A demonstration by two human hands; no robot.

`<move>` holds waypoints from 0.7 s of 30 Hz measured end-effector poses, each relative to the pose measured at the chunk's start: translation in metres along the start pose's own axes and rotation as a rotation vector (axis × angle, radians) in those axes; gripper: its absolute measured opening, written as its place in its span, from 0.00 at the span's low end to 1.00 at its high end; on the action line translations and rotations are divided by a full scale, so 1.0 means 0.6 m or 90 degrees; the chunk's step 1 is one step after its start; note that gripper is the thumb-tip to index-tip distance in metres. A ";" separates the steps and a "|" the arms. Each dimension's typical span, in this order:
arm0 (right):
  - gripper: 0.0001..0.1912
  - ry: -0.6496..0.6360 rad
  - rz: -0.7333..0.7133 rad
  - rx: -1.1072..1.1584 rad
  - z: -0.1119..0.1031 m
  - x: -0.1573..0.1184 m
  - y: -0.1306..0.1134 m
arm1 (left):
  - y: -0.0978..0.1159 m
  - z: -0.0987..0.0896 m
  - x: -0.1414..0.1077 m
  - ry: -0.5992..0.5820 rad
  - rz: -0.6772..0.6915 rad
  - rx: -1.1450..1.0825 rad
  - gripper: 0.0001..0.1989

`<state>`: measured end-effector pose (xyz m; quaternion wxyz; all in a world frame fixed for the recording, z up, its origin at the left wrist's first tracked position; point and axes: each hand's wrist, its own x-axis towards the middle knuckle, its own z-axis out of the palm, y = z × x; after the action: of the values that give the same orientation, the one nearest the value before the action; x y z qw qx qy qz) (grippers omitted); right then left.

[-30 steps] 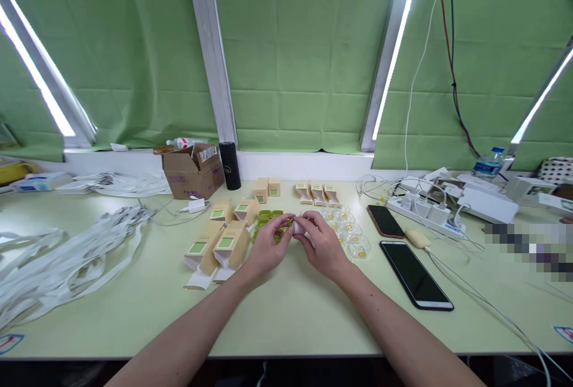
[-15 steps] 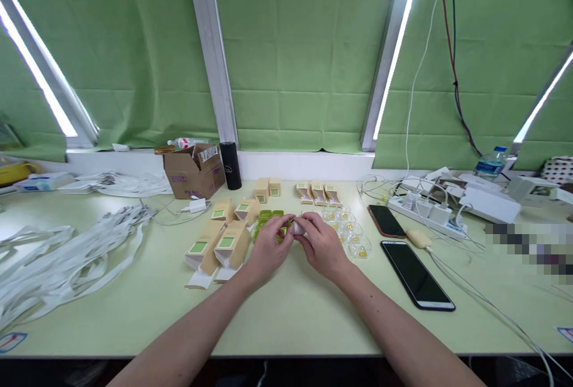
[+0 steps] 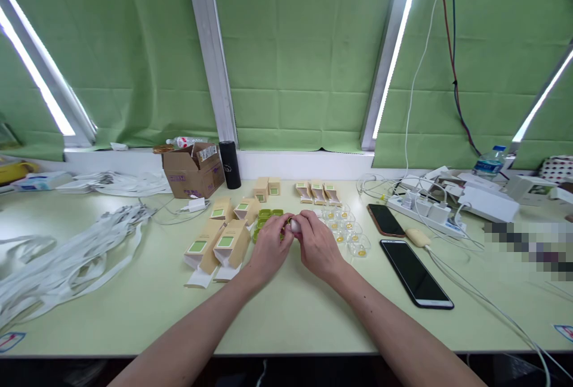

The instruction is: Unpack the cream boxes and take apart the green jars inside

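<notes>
At the middle of the table my left hand [image 3: 272,242] and my right hand [image 3: 317,242] meet, fingertips closed together on a small white rounded piece [image 3: 295,227]. Something dark green shows at its left side, under the left fingertips; the fingers hide most of it. Just behind my left hand stand several small green square containers [image 3: 264,214], partly covered by it. To the right of my right hand lie several clear plastic pieces with yellow centres [image 3: 353,227]. Tan cardboard boxes with green labels [image 3: 231,239] lie left of my left hand, some with flaps open.
Three more tan boxes [image 3: 317,191] lie at the back. Two phones [image 3: 416,273] and a power strip [image 3: 427,217] with cables are on the right. White straps [image 3: 80,261] are heaped on the left. A brown carton [image 3: 190,175] and a black cylinder [image 3: 230,165] stand at the back.
The fingers of my right hand have shifted slightly and curled closer around the white piece, which has turned or moved a little to the left. The things on the table stay in place.
</notes>
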<state>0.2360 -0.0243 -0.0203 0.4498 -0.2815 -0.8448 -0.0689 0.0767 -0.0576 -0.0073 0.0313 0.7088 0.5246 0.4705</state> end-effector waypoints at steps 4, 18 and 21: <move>0.19 0.011 0.003 -0.002 0.000 0.003 -0.007 | 0.001 0.001 0.001 0.016 -0.007 0.007 0.15; 0.15 0.024 0.105 0.188 -0.007 -0.009 0.019 | -0.003 -0.023 0.008 -0.080 0.003 -0.176 0.20; 0.14 0.025 0.126 0.252 -0.006 -0.007 0.017 | -0.005 -0.017 0.009 -0.078 -0.045 -0.220 0.19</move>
<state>0.2456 -0.0190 -0.0230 0.5171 -0.2679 -0.8011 0.1378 0.0672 -0.0567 0.0004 0.2007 0.7012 0.4577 0.5084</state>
